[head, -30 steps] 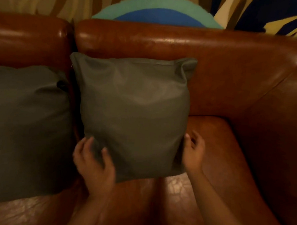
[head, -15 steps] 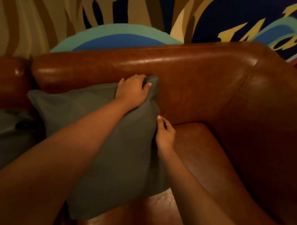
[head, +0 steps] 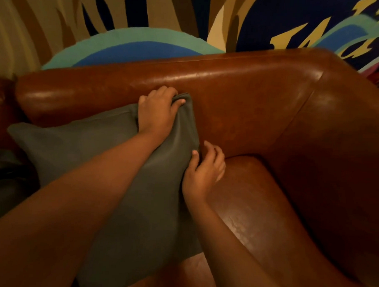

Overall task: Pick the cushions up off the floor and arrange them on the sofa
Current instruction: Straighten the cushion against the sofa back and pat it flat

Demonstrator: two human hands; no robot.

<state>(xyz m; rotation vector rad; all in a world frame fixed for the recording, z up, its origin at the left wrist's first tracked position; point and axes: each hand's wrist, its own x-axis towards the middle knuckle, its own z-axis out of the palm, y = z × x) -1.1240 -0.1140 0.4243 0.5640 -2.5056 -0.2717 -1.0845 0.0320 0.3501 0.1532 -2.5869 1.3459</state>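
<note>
A grey-green cushion [head: 81, 152] leans against the backrest of the brown leather sofa [head: 250, 98]. My left hand [head: 157, 112] reaches across it and grips its top right corner, fingers curled over the fabric. My right hand [head: 205, 169] holds the cushion's right edge lower down, thumb on the front and fingers curled behind it. A second grey cushion [head: 4, 192] shows partly at the far left, on the neighbouring seat.
The sofa's right armrest [head: 344, 170] rises close to the right of my right hand. Bare seat leather [head: 253, 210] lies between the cushion and that armrest. Behind the sofa hangs a wall with painted blue, teal and yellow shapes [head: 131, 47].
My left hand went from the cushion's bottom left to its top right corner and now grips it. My right hand slid up the right edge. The view swung right.
</note>
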